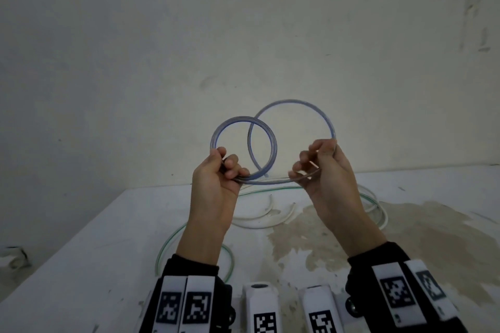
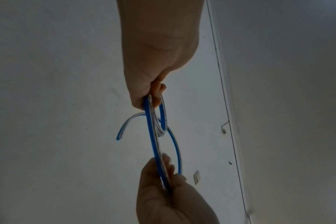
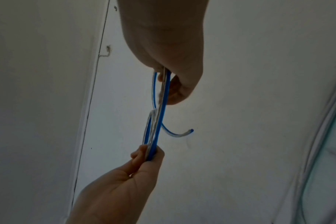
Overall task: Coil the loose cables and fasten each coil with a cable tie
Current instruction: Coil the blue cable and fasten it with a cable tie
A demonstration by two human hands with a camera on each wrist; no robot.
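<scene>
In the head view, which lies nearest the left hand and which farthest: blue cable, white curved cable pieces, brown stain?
1. Blue cable: gripped by the left hand.
2. White curved cable pieces: on the table, just right.
3. Brown stain: farther right.

Blue-and-clear cable (image 1: pixel 270 143) forms 2 overlapping raised loops.

Both forearms rise side by side above the table edge, wrists bent back and palms facing the person. The left hand (image 1: pixel 216 178) curls its fingers (image 1: pixel 232 162) and thumb into a closed grip. The right hand (image 1: pixel 322 173) pinches with its thumb against curled fingertips (image 1: pixel 305 155).
</scene>
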